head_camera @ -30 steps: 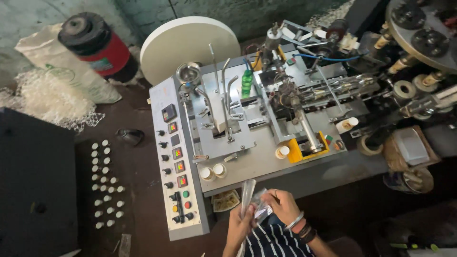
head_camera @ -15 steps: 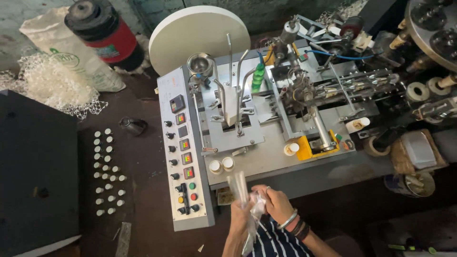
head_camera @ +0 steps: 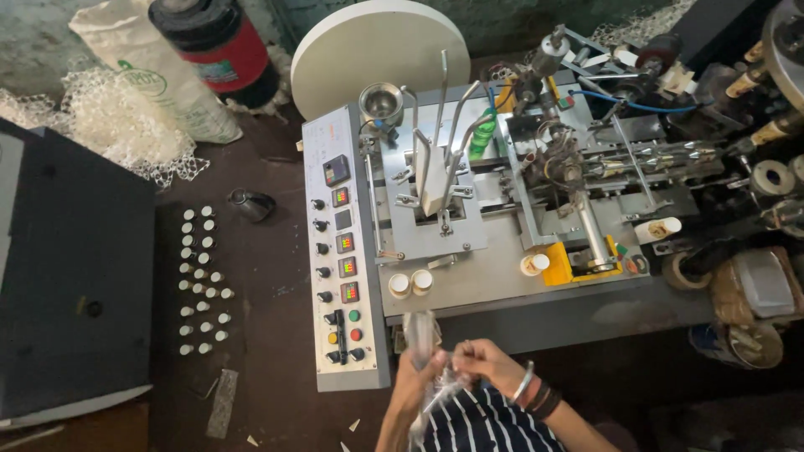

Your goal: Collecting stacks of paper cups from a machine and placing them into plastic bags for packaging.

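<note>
Here, both hands meet just below the front edge of the machine (head_camera: 502, 276), working at a clear plastic bag (head_camera: 421, 335); the left hand (head_camera: 416, 381) is closed around the lower part of the bag, fingers wrapped on the crinkled film, while the right hand (head_camera: 479, 358) is curled with its fingertips pinched on the plastic just beside the left; the bag's upper end stands up past the machine's front edge, and a loose tail of it hangs down over the striped shirt (head_camera: 477, 427). The right wrist wears bangles (head_camera: 536, 389) (one pale, the others dark).

On the machine's deck, near its front edge and just above the bag, two small white caps (head_camera: 410, 283) sit side by side; a third small white pot (head_camera: 533, 264) stands further right on the deck, next to a yellow block (head_camera: 559, 264). The machine's left flank carries a control panel (head_camera: 339, 251) with knobs, small displays and coloured buttons; a metal funnel (head_camera: 381, 102) rises at the machine's back left corner, and a green bottle (head_camera: 482, 134) stands near the back of the deck. Behind the machine leans a large white disc (head_camera: 377, 50).

Left of the machine, on the dark floor, rows of small white-capped vials (head_camera: 201, 280) stand in a loose grid; further left lies a big black case (head_camera: 71, 276); beyond it, away from the machine, a heap of white netting (head_camera: 109, 125), a white sack (head_camera: 155, 75) and a red and black drum (head_camera: 218, 46).
</note>
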